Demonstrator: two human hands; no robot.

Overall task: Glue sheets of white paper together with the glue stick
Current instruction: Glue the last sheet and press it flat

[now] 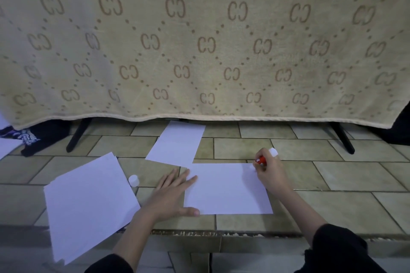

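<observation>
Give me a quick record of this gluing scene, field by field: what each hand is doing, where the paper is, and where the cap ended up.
surface: tiled floor
working sheet: white sheet lying flat in front of the person
left hand: left hand flat, fingers straight, pressing the sheet's left edge
right hand: right hand grips the red glue stick at the sheet's far right corner
cap: white cap on the floor, left of the left hand
paper stack: stack of sheets at left
spare sheet: single sheet farther away
backdrop: patterned beige blanket

I take this for a home: a tiled floor [332,175] and a patterned beige blanket [199,40] draped over black-legged furniture [77,135] at the far side.
</observation>
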